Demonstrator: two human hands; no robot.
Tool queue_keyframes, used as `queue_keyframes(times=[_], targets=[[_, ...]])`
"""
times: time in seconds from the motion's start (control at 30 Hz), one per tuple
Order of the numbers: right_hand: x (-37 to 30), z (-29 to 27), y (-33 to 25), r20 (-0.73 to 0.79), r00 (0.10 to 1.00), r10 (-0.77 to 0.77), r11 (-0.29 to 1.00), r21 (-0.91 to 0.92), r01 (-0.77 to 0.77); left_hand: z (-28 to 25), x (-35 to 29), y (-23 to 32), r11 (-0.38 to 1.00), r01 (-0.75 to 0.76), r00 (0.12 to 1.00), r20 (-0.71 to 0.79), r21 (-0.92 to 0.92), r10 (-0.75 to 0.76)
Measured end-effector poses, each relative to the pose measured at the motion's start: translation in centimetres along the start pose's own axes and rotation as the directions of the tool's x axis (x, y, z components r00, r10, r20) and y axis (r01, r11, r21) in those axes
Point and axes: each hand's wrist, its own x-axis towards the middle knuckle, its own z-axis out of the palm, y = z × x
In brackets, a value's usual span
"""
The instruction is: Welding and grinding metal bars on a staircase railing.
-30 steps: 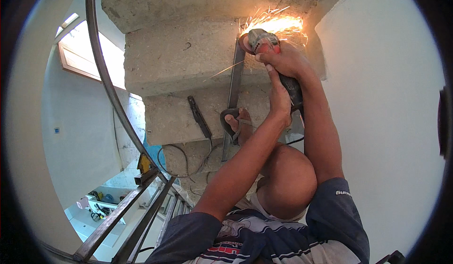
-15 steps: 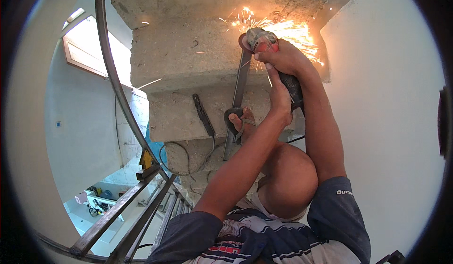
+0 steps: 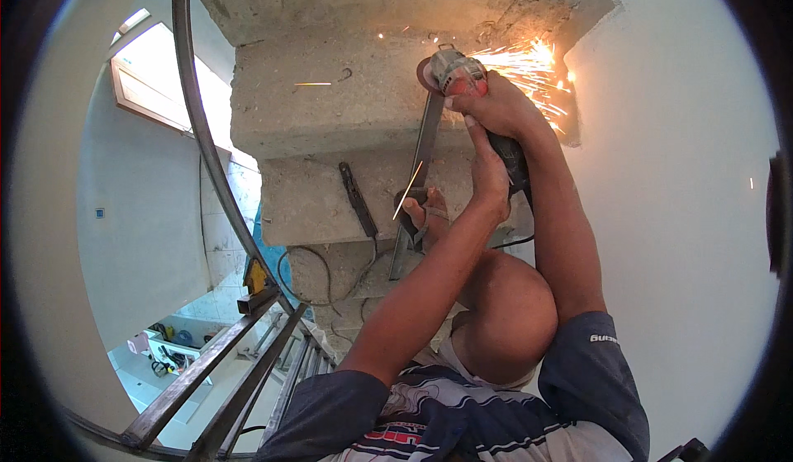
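Note:
Both of my hands are closed around an angle grinder (image 3: 458, 74) with a red and black body. My right hand (image 3: 504, 107) grips it close behind the metal head. Lower down, my left hand (image 3: 489, 165) wraps the black body from the left side. The reddish disc meets the upper end of a flat metal bar (image 3: 426, 136), and bright sparks (image 3: 529, 67) spray off to the right. My sandalled foot (image 3: 426, 214) rests on the bar, which lies across the concrete steps. The fingers' far sides are hidden.
Left of my foot, a black welding electrode holder (image 3: 357, 199) lies on a concrete step (image 3: 306, 206), its cable (image 3: 329, 276) looping below. A curved metal handrail (image 3: 206, 148) with bars (image 3: 198, 371) borders the drop on the left. A white wall (image 3: 669, 214) rises on the right.
The spark spray has shifted, with fewer sparks above the grinder's head and stray ones over the steps and my foot. My hands and the grinder stay almost in place; the view shifts slightly.

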Motion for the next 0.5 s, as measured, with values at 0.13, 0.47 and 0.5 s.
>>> queue_keyframes(times=[0.13,0.47,0.5], targets=[[-0.6,-0.4,0.1,0.023,0.997,-0.074,0.997,0.036,0.074,0.0,-0.3,-0.1,0.992,0.09,0.995,-0.038,0.088,-0.087],[-1.2,-0.1,1.2,-0.012,0.998,0.067,0.996,0.066,-0.066,0.0,-0.5,-0.7,0.988,0.025,1.0,-0.021,0.15,-0.022],[-0.8,-0.1,1.8,-0.041,0.997,0.07,0.996,0.063,-0.068,0.2,-0.5,-0.5,0.984,0.06,0.998,-0.018,0.17,-0.058]])
